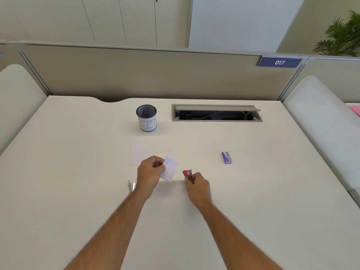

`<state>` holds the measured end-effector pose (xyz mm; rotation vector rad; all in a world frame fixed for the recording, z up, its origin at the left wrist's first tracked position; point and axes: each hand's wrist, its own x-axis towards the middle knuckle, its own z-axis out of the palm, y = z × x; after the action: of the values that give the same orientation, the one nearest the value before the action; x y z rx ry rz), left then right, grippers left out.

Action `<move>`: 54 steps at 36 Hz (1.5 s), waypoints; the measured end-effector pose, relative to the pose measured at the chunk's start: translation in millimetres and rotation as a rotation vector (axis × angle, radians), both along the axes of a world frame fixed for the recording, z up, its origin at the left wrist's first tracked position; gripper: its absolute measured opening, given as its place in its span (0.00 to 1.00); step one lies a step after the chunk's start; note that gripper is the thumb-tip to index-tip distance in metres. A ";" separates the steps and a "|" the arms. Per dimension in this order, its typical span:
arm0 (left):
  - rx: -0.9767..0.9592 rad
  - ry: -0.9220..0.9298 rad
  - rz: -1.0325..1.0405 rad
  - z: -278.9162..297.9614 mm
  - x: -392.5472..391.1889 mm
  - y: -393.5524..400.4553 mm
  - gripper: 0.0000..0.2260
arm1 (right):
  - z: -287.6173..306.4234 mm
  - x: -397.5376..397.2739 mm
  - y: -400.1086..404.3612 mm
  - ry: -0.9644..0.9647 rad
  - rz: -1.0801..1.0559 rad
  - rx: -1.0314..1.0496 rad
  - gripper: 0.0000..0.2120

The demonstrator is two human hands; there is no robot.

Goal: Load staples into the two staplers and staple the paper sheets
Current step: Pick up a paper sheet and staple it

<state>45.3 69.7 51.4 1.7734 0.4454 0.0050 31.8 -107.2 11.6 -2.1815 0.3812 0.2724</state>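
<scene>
My left hand [149, 172] pinches small white paper sheets [170, 169] by their left edge, lifted a little above the desk. My right hand [197, 185] grips a small red stapler [188, 174], whose nose points up and away, just right of the sheets and apart from them. A silver stapler [131, 185] lies on the desk beside my left wrist, partly hidden by it. Another white sheet [137, 154] lies flat behind my left hand. A small blue staple box [226, 157] sits to the right.
A black mesh cup [146, 117] with a paper label reading BIN stands at the back centre. An open cable hatch [216, 113] is cut into the white desk [78, 172] at the back right. Partition walls close off the far edge.
</scene>
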 end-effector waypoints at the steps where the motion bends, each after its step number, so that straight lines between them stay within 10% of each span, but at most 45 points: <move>1: -0.006 -0.001 0.010 -0.9 0.1 1.0 0.08 | 1.3 1.0 -1.7 -0.011 -0.015 0.113 0.07; 13: -0.008 -0.001 0.018 -3.7 5.4 -4.6 0.08 | 11.2 4.3 -9.0 0.097 0.103 0.666 0.09; 54: -0.056 0.028 -0.076 -3.7 0.4 -17.3 0.07 | 17.5 11.7 -9.0 0.121 0.079 0.618 0.11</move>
<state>45.7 52.5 47.7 1.7359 0.3940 -0.0850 43.5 -116.2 29.1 -1.5768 0.2356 0.4955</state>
